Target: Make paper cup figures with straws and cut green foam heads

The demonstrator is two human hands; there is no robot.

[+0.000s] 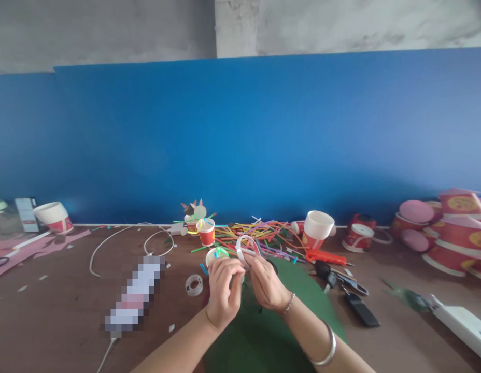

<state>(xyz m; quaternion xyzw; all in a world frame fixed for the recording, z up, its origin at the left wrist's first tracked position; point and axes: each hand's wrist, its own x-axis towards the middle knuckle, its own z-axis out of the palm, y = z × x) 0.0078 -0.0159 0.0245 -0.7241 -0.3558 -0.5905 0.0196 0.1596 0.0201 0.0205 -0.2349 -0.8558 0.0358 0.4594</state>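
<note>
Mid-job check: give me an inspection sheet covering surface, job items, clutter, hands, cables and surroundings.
Surface: brown table bearing a green sheet.
Job items: white ring; red-and-white paper cups beyond and to both sides.
Clutter: coloured strips heaped at the back; orange-handled tool to the right; white scraps.
Hands: right hand holds the ring; left hand close beside it, grip unclear.
Cables: white cable at the pixelated device; another looped behind.
Surroundings: blue panel, grey wall above.

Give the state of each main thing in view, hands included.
White ring: held on edge
Left hand: fingers bent, grip unclear
Right hand: pinching the ring
Tape roll: lying flat
Pixelated device: cable attached
Coloured strips: loosely heaped
Orange tool: lying down
</note>
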